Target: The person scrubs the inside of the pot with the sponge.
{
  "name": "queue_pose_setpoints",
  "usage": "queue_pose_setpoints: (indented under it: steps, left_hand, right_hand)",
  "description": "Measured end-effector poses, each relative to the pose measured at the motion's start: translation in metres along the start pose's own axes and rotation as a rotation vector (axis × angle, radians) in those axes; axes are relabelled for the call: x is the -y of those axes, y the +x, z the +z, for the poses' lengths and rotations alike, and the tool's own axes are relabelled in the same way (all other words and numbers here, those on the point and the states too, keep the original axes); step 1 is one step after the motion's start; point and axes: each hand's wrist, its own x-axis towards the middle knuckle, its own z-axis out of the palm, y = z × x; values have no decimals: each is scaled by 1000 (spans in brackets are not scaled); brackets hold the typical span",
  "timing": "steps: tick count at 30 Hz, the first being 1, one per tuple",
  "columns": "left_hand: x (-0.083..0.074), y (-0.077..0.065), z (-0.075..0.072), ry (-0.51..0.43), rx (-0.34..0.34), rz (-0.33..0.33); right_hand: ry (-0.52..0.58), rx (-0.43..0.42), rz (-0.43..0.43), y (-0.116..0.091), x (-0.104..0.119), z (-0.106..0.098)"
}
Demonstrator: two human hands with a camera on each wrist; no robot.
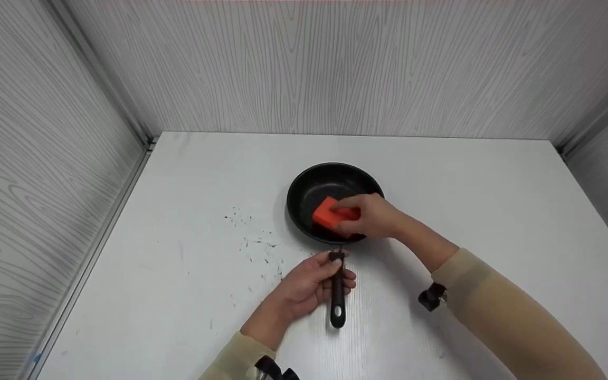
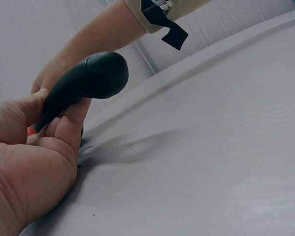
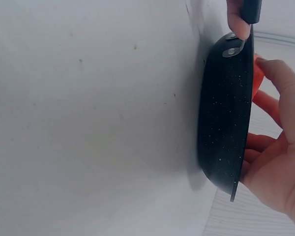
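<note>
A black frying pan [image 1: 330, 182] sits upright on the white table, its handle [image 1: 338, 301] pointing toward the person. My left hand [image 1: 306, 287] grips that handle close to the pan, thumb on top and fingers underneath. In the left wrist view the handle's rounded end [image 2: 105, 73] sticks out past the fingers. Inside the pan, my right hand [image 1: 370, 216] pinches a bright orange-red sponge [image 1: 325, 214] between thumb and fingers, against the near right part of the bottom. From the right wrist view the pan's speckled outer wall [image 3: 223, 113] hides most of the sponge.
Dark crumbs and scratch-like marks [image 1: 262, 243] are scattered on the white table [image 1: 203, 174] left of the pan. Grey wood-grain panels [image 1: 304, 68] stand at the back and both sides. Each sleeve carries a black strap clip [image 1: 432, 296].
</note>
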Motion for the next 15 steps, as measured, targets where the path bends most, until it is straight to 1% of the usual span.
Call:
queue_pose_setpoints:
  steps: [4,10,15]
  left_hand:
    - [1,1,0,7,-2,-6]
    - [2,1,0,16,-12,0]
    - [2,1,-2,19,-20,7]
  right_hand:
    - [53,-34,8,-8,-3,-10]
    - [71,-117,16,-21,-9,-31]
    - [77,-176,21,-31,-18,-46]
